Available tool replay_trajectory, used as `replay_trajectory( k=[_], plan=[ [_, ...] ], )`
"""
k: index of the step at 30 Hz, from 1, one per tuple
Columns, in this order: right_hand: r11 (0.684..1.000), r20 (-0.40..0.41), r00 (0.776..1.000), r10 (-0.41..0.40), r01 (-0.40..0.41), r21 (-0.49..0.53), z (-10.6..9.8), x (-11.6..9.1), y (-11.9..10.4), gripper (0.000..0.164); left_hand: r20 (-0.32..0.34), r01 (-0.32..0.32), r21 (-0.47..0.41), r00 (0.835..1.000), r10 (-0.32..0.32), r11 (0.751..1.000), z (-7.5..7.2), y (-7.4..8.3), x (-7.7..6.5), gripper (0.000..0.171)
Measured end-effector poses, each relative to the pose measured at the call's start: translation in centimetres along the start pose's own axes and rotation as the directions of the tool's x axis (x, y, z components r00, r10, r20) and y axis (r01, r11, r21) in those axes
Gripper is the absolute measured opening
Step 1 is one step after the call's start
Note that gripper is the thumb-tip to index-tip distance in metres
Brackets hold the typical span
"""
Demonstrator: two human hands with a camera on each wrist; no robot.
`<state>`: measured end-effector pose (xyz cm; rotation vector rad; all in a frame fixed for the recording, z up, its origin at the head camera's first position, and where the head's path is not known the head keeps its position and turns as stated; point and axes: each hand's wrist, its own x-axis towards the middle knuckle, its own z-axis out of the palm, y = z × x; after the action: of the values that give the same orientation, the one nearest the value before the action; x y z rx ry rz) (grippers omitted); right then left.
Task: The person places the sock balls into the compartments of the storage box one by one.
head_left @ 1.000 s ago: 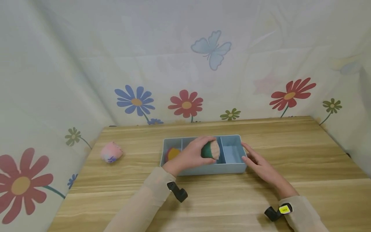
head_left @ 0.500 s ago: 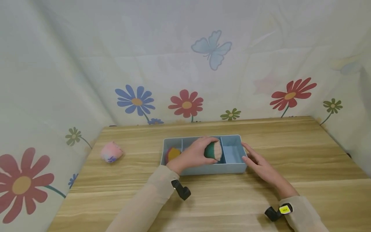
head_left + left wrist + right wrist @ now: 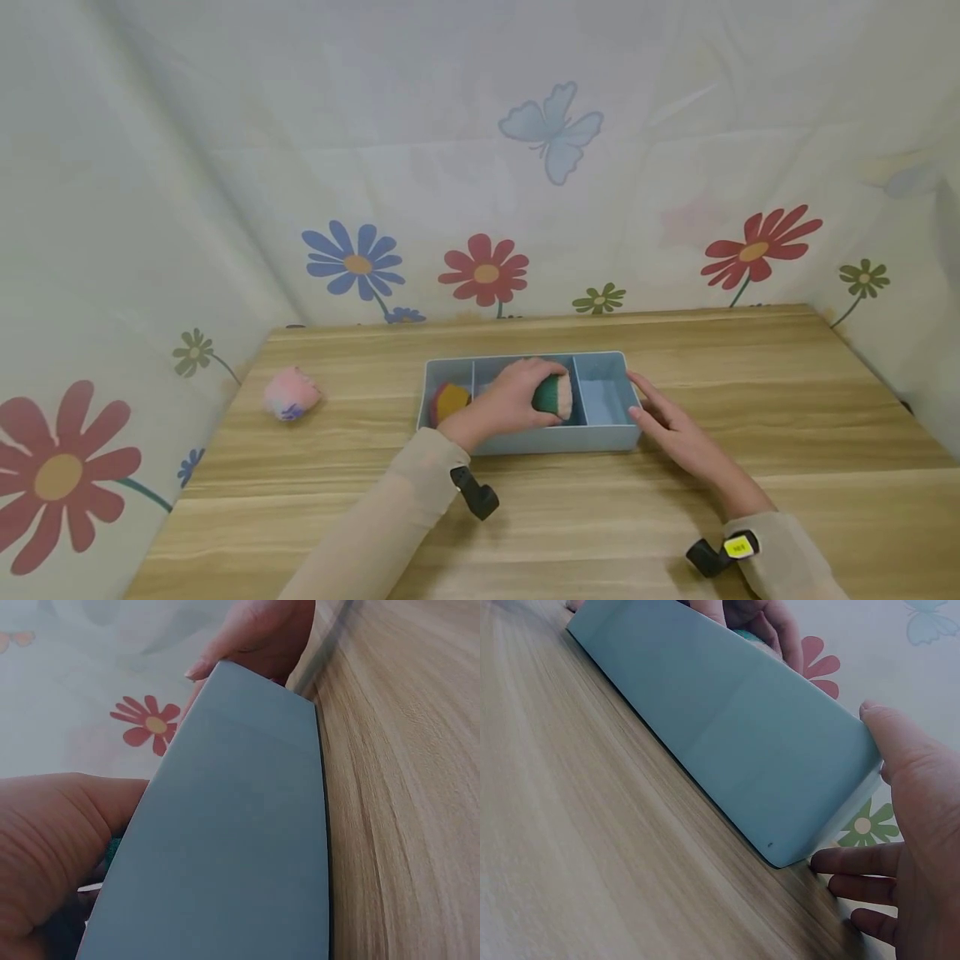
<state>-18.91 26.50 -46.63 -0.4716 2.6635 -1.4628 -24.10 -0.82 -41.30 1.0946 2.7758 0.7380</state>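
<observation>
In the head view my left hand (image 3: 517, 398) holds a green ribbed knitted roll with a beige end (image 3: 552, 396), thumb on the near side and fingers over the far side. The roll sits down inside the middle compartment of a light blue divided box (image 3: 555, 439), partly hidden by the hand. My right hand (image 3: 678, 429) lies against the box's right end, thumb at the rim. In the right wrist view its other fingers (image 3: 862, 862) stretch out fairly straight by the end wall. The box's side wall (image 3: 225, 817) covers most of the roll in the left wrist view.
A red and yellow bundle (image 3: 450, 403) lies in the box's left compartment, beyond a divider. On the wood-grain table (image 3: 570, 525), a pink bundle with blue marks (image 3: 291, 393) sits to the left. A flowered curtain (image 3: 637, 183) rises behind the table's back edge.
My left hand has moved slightly right and lowered the green roll from above the rim into the middle compartment. My right hand stays at the box's end.
</observation>
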Motion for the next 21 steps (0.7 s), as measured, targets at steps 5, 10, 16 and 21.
replay_trajectory(
  k=[5,10,16,21],
  plan=[
    [1.0,0.003,1.0,0.008,-0.008,0.008,0.1,-0.1,0.0,0.058,0.04,0.042,-0.006,0.998,-0.041,0.999,0.1,-0.1,-0.2,0.057],
    [1.0,0.004,1.0,0.019,-0.019,0.012,0.1,-0.1,0.0,0.058,0.039,0.039,-0.025,0.998,-0.038,0.999,0.0,-0.2,-0.4,0.054],
    [1.0,0.004,1.0,0.021,-0.021,0.013,0.2,-0.2,-0.1,0.058,0.016,0.022,-0.052,1.0,-0.021,0.998,-0.3,-0.3,-0.8,0.05],
    [1.0,0.004,1.0,0.008,-0.008,0.024,0.2,-0.1,-0.1,0.058,-0.025,-0.033,-0.071,0.999,0.031,0.997,-0.8,-0.6,-1.2,0.049]
  ],
)
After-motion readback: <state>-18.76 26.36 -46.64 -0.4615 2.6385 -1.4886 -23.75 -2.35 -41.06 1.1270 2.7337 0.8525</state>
